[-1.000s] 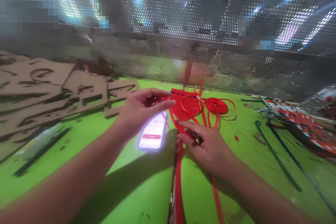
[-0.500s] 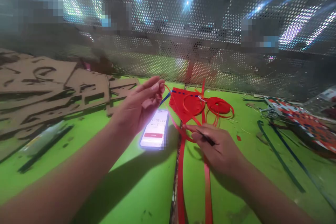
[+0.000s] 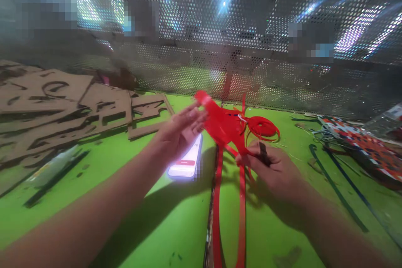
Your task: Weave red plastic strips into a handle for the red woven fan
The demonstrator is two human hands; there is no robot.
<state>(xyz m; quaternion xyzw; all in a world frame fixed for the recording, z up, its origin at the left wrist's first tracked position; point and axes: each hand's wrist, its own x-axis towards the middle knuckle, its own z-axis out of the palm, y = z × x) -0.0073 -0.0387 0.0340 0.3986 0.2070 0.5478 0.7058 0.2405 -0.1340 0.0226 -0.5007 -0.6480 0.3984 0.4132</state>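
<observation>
Red strapping [image 3: 224, 125] runs over the green bench [image 3: 270, 234] from my right hand [image 3: 270, 167], whose fingers [image 3: 251, 160] pinch it beside a dark strip [image 3: 264, 153], while my left hand [image 3: 179, 134] stands open, fingers spread just beside the raised end (a firm pinch matters on strap this slick).

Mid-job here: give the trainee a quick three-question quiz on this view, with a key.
1. True or false: the right hand pinches a dark piece.
2. Which thing lies just below the left hand? A) a lit phone B) a hammer C) a paint roller
3. Fill in the blank: the flat cut sheets on the left of the view are made of ____.

Key: 1 true; 2 A; 3 cardboard.
</observation>
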